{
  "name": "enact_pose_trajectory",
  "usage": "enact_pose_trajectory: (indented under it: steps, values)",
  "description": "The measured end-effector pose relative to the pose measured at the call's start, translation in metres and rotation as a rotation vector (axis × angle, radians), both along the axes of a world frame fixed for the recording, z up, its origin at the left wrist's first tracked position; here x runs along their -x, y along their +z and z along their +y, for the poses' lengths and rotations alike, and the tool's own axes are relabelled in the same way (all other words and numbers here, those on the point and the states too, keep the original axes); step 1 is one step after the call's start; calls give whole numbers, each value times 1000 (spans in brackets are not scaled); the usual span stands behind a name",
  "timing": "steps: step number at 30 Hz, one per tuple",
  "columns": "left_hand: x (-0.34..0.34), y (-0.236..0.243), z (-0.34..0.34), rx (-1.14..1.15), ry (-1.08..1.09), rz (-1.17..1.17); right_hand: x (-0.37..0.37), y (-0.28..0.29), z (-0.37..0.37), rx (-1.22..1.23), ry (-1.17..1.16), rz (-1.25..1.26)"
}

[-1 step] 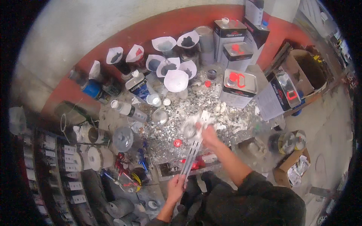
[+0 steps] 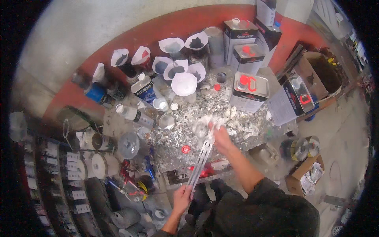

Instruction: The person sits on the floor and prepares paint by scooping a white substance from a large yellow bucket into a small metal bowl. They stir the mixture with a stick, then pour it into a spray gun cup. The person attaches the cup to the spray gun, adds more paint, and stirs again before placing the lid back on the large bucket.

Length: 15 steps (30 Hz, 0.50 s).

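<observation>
Your left hand (image 2: 182, 198) is closed around the near end of a long pale mixing stick (image 2: 201, 158) with a row of holes. The stick runs away from you, slanting up and slightly right, from below the front edge of the tabletop (image 2: 173, 134) to its middle. Your right hand (image 2: 219, 137) is at the far end, fingers pinched together on a crumpled white rag (image 2: 205, 121) pressed around the stick's tip. So the right hand is the one on the working end, and the left only steadies the tail; the stick's long axis joins the two hands.

The tabletop is crusted with dried paint flakes. Just left of the rag sits a small open metal cup (image 2: 167, 122); what is in it cannot be told. Along the back edge stand several white paper cone strainers (image 2: 184, 83), most stained dark inside, the nearest one looking clean. Toward the back right corner stand rectangular metal cans (image 2: 248, 89) with red caps, all shut. A red lid (image 2: 185, 149) lies near the front edge, left of the stick.
</observation>
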<state>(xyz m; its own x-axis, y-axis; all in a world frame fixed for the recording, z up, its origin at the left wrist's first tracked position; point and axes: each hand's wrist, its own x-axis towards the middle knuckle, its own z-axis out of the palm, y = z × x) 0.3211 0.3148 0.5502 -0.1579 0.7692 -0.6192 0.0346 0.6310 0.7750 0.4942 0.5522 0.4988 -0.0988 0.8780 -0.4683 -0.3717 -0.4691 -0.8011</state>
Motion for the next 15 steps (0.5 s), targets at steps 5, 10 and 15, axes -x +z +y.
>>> enact_pose_trajectory:
  steps: [5,10,15]
  values:
    - [33,9,-15,-18,-53,-9,-13,4,42,60,-308,-146]
    - [79,34,-20,-6,-18,19,-37,-2,35,-42,192,-310]
    - [121,39,-7,-38,-121,133,-30,11,24,-171,271,-240]
